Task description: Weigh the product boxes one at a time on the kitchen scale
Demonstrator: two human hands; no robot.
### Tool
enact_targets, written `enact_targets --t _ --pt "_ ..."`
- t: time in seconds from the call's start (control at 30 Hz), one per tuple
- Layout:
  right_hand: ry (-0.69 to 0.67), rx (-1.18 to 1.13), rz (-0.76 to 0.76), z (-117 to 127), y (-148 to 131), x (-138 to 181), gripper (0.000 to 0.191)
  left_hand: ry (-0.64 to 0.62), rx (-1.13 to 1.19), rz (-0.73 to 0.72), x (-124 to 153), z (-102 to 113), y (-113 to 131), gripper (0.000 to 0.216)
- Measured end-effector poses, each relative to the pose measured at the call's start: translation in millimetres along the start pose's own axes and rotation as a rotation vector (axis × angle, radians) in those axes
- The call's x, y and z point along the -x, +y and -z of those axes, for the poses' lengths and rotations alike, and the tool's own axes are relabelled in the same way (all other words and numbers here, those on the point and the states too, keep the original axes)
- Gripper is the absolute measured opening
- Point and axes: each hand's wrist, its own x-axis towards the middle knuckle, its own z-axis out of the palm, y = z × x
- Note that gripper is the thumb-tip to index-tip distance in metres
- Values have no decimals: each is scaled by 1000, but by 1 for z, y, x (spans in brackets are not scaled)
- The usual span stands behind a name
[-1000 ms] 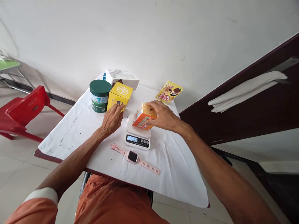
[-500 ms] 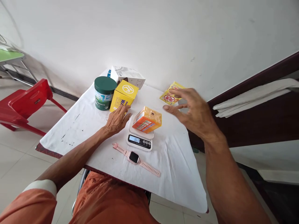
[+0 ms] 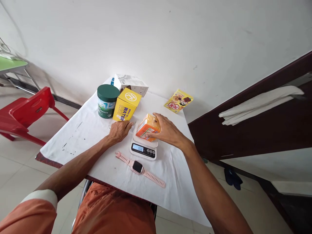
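While our right hand point(image 3: 168, 130) holds the orange packet point(image 3: 151, 126) between thumb and fingers, the packet stands over the plate of the scale point(image 3: 143, 157), and we cannot tell how much weight the plate bears. Our left hand point(image 3: 118, 131) lies on the white cloth point(image 3: 75, 135) just below the yellow box point(image 3: 126, 104), thumb held apart toward the scale; we cannot tell whether its fingertips touch the box.

Any push or lift from our right fingers could falsify the reading, and our left thumb could nudge the scale. The wrapper looks glossy, so a loose grip might let the packet slip. A scale shoved toward us could run into the pink watch point(image 3: 137, 167) in front of it.

On the yellow box we read "WATER" in blue capitals, with a round white emblem above. The yellow packet point(image 3: 179, 101) near the wall carries red characters that seem to read 泡芙. Our thumb covers some of the orange packet's print. The green tub point(image 3: 107, 105) has lettering too small to read. The lit display begins with a 1; its other digits are unclear to us.
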Motion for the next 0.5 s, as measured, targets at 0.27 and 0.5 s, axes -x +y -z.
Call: enact_targets --t 0.27,0.5 --pt "116 -36 -22 14 1 -12 46 15 15 44 -6 -11 -10 49" --pt "288 -19 -78 24 25 -86 54 -88 -46 145 -4 2 5 42"
